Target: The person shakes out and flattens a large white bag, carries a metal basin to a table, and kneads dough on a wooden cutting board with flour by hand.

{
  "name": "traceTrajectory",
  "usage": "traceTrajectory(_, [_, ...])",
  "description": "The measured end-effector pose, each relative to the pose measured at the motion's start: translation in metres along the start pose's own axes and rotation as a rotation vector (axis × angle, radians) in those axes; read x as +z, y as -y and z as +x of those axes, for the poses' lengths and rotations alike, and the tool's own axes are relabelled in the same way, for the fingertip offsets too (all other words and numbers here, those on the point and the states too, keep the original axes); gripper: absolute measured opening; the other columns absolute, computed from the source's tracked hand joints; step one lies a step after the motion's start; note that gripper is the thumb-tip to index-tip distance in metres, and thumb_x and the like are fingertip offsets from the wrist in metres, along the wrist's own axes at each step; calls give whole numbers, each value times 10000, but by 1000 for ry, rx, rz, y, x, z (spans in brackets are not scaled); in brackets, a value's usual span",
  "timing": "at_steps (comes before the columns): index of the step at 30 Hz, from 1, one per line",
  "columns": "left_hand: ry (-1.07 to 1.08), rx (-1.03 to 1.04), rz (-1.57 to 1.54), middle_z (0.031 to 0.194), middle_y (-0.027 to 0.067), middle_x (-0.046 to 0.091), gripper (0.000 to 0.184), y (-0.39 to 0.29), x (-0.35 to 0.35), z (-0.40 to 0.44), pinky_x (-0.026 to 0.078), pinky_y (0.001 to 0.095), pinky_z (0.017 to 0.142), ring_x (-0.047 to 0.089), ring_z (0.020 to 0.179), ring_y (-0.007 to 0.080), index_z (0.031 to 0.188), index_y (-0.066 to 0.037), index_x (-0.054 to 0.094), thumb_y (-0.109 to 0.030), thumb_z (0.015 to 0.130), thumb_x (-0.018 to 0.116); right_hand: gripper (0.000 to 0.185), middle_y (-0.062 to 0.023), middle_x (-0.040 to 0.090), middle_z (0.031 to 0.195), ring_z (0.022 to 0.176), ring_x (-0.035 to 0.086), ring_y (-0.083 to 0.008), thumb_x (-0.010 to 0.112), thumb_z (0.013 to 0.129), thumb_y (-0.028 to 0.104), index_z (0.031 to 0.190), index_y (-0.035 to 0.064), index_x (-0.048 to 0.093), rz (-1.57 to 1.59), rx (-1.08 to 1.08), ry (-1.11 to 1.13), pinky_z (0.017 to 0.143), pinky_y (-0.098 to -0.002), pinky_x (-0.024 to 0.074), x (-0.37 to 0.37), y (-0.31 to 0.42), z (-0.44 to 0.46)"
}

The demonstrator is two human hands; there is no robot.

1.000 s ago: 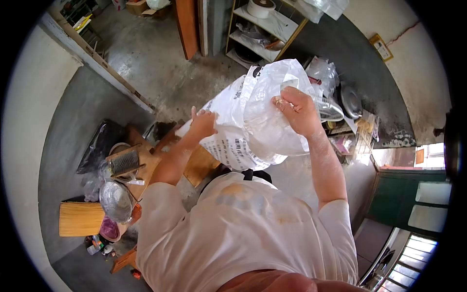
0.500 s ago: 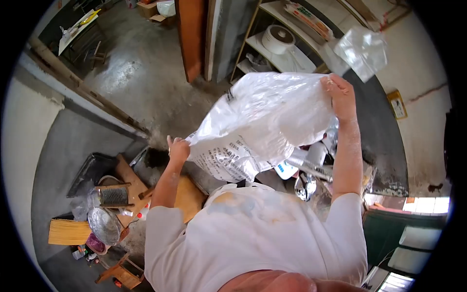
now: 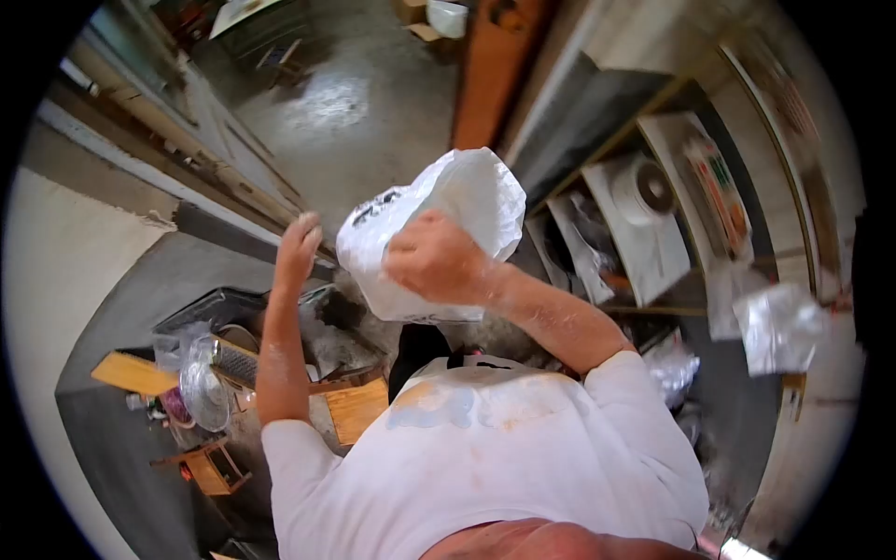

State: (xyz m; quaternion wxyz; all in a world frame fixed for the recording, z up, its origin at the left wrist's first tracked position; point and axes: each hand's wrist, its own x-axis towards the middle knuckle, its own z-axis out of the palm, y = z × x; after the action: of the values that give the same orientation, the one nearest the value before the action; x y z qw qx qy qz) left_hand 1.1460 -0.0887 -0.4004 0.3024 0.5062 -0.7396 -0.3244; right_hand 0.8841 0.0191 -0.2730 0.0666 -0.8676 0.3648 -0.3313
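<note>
A large white plastic bag (image 3: 387,252) with dark print hangs in front of my body, its mouth open toward the upper right. My right hand (image 3: 434,257) is closed on the near side of its rim, with the knuckles facing up. Pale powder marks the right forearm. My left hand (image 3: 300,243) is raised to the left of the bag, apart from it, with its fingers drawn together. The blur hides whether anything is between those fingers.
An orange door (image 3: 493,75) stands beyond the bag. Shelves at the right hold a white round cooker (image 3: 644,191). At lower left are a grater (image 3: 233,362), a foil-like round tray (image 3: 203,385) and a small wooden stool (image 3: 213,469). A wooden board (image 3: 357,411) lies near my body.
The bag, earlier stretched between both hands, has moved left and now hangs from my right hand. My left hand has come off it and risen. The view has turned toward the doorway.
</note>
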Motion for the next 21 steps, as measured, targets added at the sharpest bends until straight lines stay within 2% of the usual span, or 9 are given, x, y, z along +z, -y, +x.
traceTrajectory(4, [110, 86, 252, 1137, 171, 554, 405, -43, -38, 107, 375, 362, 923, 499, 1084, 321, 1124, -19, 544, -276, 811, 555, 127, 13, 529, 694, 682, 525, -162, 624, 718, 175, 664, 136, 516, 109, -152, 70, 660, -311, 383, 31, -34, 47])
traceTrajectory(6, [245, 12, 384, 1155, 168, 545, 513, -26, -29, 167, 373, 412, 919, 493, 1087, 344, 1158, -48, 534, -423, 807, 532, 79, 34, 537, 726, 725, 522, -155, 621, 708, 155, 700, 145, 543, 154, -172, 131, 711, -305, 390, 32, -56, 72])
traceTrajectory(8, [484, -275, 512, 1185, 156, 534, 650, -33, -19, 223, 354, 453, 929, 483, 1113, 339, 1182, -71, 524, -568, 764, 494, 70, 39, 542, 750, 745, 522, -151, 620, 700, 147, 716, 149, 552, 136, -207, 150, 725, -307, 384, 30, -73, 96])
traceTrajectory(10, [467, -412, 637, 1221, 121, 521, 699, -40, -9, 259, 335, 473, 943, 475, 1141, 319, 1191, -97, 528, -616, 724, 491, 92, 49, 552, 817, 789, 514, -141, 614, 682, 116, 755, 158, 575, 155, -207, 205, 773, -315, 366, 28, -94, 114])
traceTrajectory(14, [609, -513, 653, 1238, 84, 518, 648, -12, 12, 331, 313, 488, 963, 462, 1169, 288, 1187, -119, 544, -574, 727, 507, 109, 46, 555, 844, 789, 511, -144, 622, 674, 106, 758, 154, 572, 194, -176, 210, 794, -312, 360, 15, -134, 145])
traceTrajectory(16, [751, -550, 817, 1236, 64, 523, 513, -28, 14, 355, 297, 527, 962, 475, 1157, 284, 1159, -132, 573, -458, 769, 506, 116, 46, 553, 850, 785, 510, -151, 637, 674, 103, 759, 152, 575, 182, -125, 250, 799, -315, 363, 13, -159, 157])
traceTrajectory(19, [714, -609, 951, 1235, 51, 525, 415, 20, 37, 405, 307, 560, 943, 492, 1138, 281, 1151, -132, 580, -323, 793, 492, 113, 38, 558, 860, 784, 516, -158, 656, 684, 111, 762, 149, 583, 254, -48, 248, 807, -322, 367, 24, -211, 174])
traceTrajectory(20, [540, -472, 946, 1048, 101, 626, 317, 40, 39, 415, 460, 429, 782, 598, 968, 296, 975, -84, 653, -201, 735, 483, 98, 29, 563, 866, 804, 526, -163, 663, 702, 119, 774, 139, 599, 231, -44, 263, 820, -322, 365, 25, -230, 179])
traceTrajectory(21, [532, -475, 945, 1048, 101, 626, 317, 50, 31, 426, 460, 429, 782, 598, 968, 296, 975, -84, 653, -201, 735, 483, 98, 29, 563, 866, 804, 526, -163, 663, 702, 119, 774, 139, 599, 229, -52, 263, 820, -322, 365, 26, -248, 188])
